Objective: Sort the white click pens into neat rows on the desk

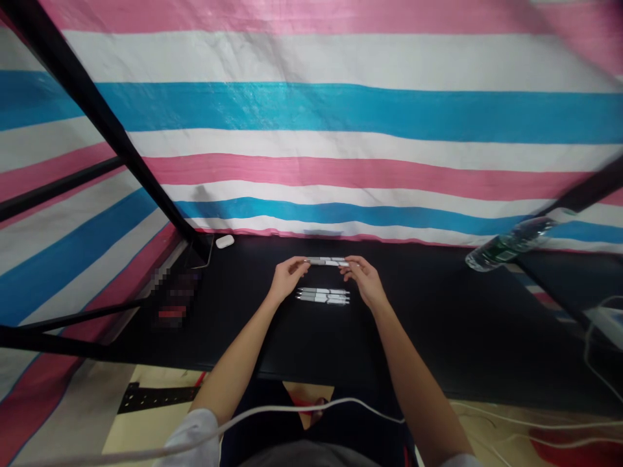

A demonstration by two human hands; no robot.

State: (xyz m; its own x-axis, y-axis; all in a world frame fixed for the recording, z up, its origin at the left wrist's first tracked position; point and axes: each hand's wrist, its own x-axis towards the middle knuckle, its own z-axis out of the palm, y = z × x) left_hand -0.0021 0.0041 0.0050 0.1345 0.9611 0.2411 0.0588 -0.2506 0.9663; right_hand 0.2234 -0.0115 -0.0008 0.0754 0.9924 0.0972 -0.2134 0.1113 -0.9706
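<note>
Both my hands hold one white and grey pen (328, 262) level above the black table (438, 324). My left hand (287, 275) pinches the pen's left end and my right hand (363, 277) pinches its right end. Right below the held pen, three similar pens (324, 296) lie side by side on the table, between my two hands.
A small white case (224, 241) lies at the table's back left corner. A clear plastic bottle (511, 243) stands tilted at the back right. Black frame bars (97, 117) and a pink, blue and white striped tarp (341, 110) enclose the table. A white cable (292, 410) crosses near my lap.
</note>
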